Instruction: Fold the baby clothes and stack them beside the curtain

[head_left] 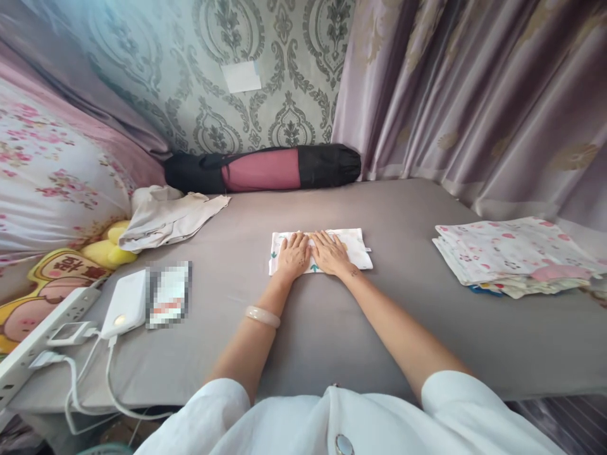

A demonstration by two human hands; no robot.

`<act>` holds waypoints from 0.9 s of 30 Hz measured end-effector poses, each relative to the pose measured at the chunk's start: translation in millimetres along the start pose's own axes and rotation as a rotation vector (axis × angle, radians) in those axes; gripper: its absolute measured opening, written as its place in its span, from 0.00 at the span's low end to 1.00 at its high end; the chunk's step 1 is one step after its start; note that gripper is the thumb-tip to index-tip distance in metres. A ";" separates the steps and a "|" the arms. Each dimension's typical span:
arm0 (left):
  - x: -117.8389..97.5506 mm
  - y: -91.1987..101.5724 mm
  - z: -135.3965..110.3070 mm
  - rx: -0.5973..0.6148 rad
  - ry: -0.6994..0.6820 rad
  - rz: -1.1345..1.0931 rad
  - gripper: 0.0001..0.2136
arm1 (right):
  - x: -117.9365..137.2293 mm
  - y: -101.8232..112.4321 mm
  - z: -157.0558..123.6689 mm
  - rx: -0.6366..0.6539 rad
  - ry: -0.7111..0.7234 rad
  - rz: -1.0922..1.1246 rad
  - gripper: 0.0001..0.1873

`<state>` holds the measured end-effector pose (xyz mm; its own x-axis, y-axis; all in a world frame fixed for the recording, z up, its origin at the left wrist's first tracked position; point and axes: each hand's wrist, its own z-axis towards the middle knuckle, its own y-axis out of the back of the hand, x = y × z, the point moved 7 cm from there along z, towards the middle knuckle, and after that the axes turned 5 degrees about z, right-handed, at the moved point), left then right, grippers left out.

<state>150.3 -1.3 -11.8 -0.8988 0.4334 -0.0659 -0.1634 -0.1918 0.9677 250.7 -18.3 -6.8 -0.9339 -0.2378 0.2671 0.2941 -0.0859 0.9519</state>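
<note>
A white printed cloth [356, 243], folded into a flat rectangle, lies on the grey bed-like surface [322, 335] in front of me. My left hand [294, 254] rests flat on its left half, fingers pointing away from me. My right hand [330, 253] lies flat beside it, the two almost touching at the middle of the cloth. Both palms face down and hide part of the print. Small green arrow shapes show around the hands, and a little white tag sticks out at the cloth's right edge.
To the right sits a stack of folded printed cloths [512, 249]. At left are a white power bank [126, 303] with cables, a power strip [47, 338], a blurred-out item [168, 296], beige cloth [175, 218] and plush toys [71, 272]. A black-and-pink roll bag [260, 169] lies along the wall.
</note>
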 end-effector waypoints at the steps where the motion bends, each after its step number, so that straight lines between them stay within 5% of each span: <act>1: 1.4 0.7 -0.6 0.004 0.013 -0.004 0.22 | -1.0 1.0 0.0 0.009 -0.004 0.009 0.29; 10: 23.7 10.9 -9.7 -0.038 0.179 0.019 0.27 | -34.1 12.1 -10.9 -0.059 -0.203 0.001 0.32; 20: 24.9 1.1 -9.2 0.019 0.182 0.027 0.27 | -38.9 9.2 -14.5 -0.036 -0.201 0.018 0.32; 27: 35.8 16.3 -16.1 -0.127 0.276 0.036 0.27 | -55.6 19.2 -20.8 -0.126 -0.284 -0.026 0.33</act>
<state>108.9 -3.1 -2.3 -0.9787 0.1717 -0.1128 -0.1635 -0.3186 0.9337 312.6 -26.9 -6.5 -0.9555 0.0446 0.2915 0.2761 -0.2119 0.9375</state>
